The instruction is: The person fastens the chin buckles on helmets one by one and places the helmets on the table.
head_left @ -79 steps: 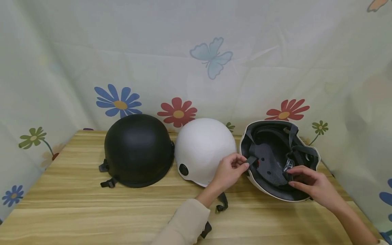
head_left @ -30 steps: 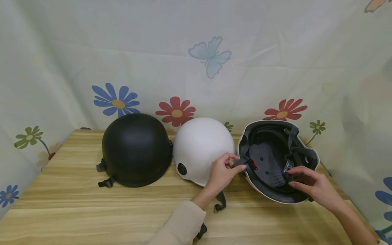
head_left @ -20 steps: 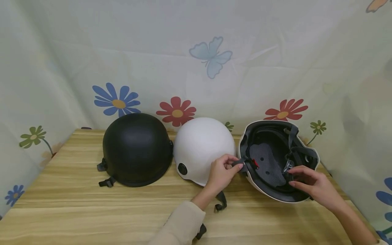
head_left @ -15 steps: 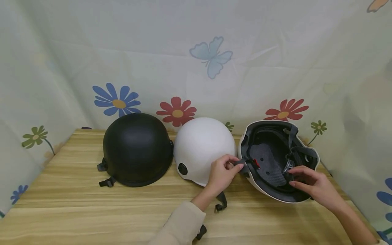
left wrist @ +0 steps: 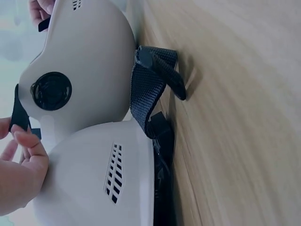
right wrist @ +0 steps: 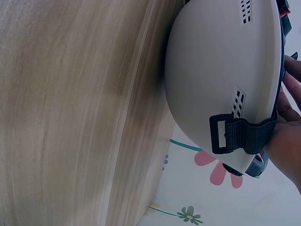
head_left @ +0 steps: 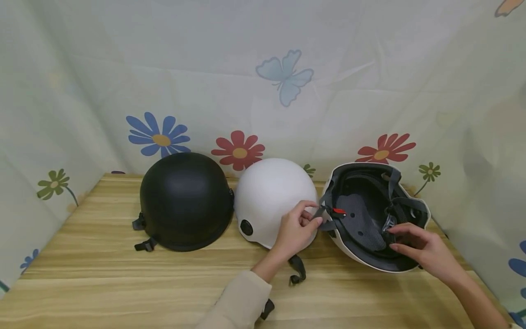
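An upturned white helmet (head_left: 361, 196) lies on the right of the table, its black padded inside facing up. At its left rim my left hand (head_left: 293, 230) pinches a black chin strap (head_left: 328, 225) between thumb and fingers. A red clip (head_left: 339, 212) on that strap lies just inside the rim. My right hand (head_left: 427, 249) reaches over the helmet's right side and holds a dark buckle (head_left: 388, 224) on the other strap; its fingertips partly cover it. In the left wrist view, the left hand (left wrist: 23, 172) grips the strap (left wrist: 19, 113) beside the helmet's round black knob (left wrist: 52, 91).
A second white helmet (head_left: 273, 196), dome up, stands under my left hand, its strap (head_left: 297, 270) trailing on the wooden table (head_left: 123, 288). Left of it stands a black helmet (head_left: 185, 201) with short straps. A flowered cloth (head_left: 370, 68) hangs behind.
My left hand has drawn the strap leftward from inside the helmet to its rim. The red clip has come into view and turned nearly level. The right hand has barely moved.
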